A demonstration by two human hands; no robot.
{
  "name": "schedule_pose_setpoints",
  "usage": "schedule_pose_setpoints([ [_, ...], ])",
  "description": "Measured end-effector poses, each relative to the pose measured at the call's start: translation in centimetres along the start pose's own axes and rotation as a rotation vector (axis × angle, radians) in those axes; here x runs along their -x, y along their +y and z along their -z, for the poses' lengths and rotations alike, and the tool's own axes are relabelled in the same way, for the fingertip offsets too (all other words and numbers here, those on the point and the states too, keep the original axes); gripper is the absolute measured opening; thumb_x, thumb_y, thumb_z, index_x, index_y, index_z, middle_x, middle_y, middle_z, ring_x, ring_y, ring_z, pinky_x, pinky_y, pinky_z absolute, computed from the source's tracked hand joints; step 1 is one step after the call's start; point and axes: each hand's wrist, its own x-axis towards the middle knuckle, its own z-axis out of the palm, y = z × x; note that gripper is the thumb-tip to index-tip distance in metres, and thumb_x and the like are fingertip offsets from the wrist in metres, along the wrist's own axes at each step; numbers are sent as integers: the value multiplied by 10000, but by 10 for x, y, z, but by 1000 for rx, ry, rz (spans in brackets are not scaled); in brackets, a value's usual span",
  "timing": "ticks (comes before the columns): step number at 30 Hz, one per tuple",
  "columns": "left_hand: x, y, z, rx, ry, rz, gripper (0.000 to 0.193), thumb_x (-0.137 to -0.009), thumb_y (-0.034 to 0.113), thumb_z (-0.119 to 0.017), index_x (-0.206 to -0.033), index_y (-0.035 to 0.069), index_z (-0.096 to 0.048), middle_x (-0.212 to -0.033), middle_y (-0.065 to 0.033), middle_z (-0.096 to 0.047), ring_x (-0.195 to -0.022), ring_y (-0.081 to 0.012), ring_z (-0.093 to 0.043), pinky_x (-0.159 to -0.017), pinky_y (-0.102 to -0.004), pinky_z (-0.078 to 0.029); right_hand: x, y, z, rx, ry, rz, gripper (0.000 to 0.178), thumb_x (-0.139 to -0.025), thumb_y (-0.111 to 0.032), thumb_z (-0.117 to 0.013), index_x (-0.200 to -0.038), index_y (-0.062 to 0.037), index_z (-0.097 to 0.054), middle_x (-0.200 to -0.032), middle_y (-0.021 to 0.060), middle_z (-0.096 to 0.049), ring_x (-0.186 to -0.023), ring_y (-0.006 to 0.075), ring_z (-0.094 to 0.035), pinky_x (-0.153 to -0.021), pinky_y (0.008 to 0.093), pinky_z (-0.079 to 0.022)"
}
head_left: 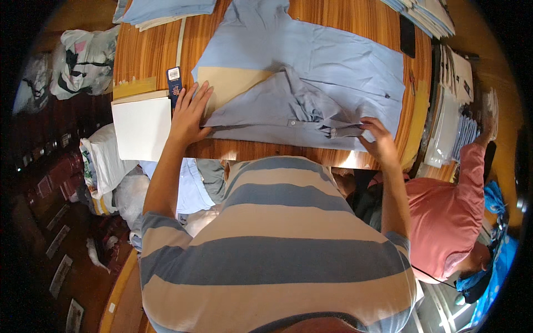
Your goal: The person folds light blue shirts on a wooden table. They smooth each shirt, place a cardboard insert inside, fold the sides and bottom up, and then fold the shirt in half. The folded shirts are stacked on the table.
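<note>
A light blue shirt (333, 61) lies spread on the wooden table before me, its near part folded over in a greyer-looking layer with a button showing. A tan sheet of cardboard (230, 79) lies on the shirt, partly covered by that fold. My left hand (190, 114) rests with fingers stretched at the cardboard's left end, its thumb by the fold's corner. At the fold's right end, my right hand (378, 139) pinches the shirt's near edge, where the cloth is bunched. A dark blue tag (174, 83) lies beside my left fingertips.
White sheets (141, 129) are stacked at the table's left edge. Folded blue garments (169, 10) lie at the far left, and more (425, 14) at the far right near a black phone (407, 36). A co-worker in pink (444, 222) is at the right.
</note>
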Motion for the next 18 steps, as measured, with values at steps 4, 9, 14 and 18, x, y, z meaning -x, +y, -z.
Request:
schedule_pose_setpoints([
  [4, 23, -4, 4, 45, 1, -59, 1091, -668, 138, -840, -1637, 125, -340, -1709, -84, -347, -1567, -353, -306, -1304, -552, -189, 26, 6, -35, 128, 44, 20, 338, -797, -34, -814, -1117, -28, -706, -1411, 111, -652, -1248, 346, -663, -1029, 425, -570],
  [9, 52, -26, -19, 15, 17, -49, 939, -822, 119, -753, -1651, 112, -313, -1697, -73, -372, -1561, -373, -308, -1299, -561, -183, 45, 32, -44, 157, 246, 158, 256, -829, 20, -761, -1078, -7, -707, -1314, 160, -708, -1191, 362, -694, -994, 425, -579],
  [14, 58, -20, -13, 31, 28, -16, 900, -888, 182, -737, -1665, 115, -286, -1701, -73, -366, -1572, -371, -289, -1304, -560, -155, 22, 16, -23, 409, 266, 287, 356, -869, 34, -749, -1219, 34, -683, -1418, 207, -647, -1325, 424, -615, -1077, 483, -527],
  [18, 62, -20, 0, 36, 34, -41, 925, -864, 242, -759, -1658, 115, -302, -1711, -72, -351, -1587, -358, -270, -1304, -567, -130, 30, 10, -48, 195, 224, 213, 385, -839, 3, -788, -1212, 26, -698, -1535, 205, -563, -1408, 430, -546, -1105, 501, -496],
])
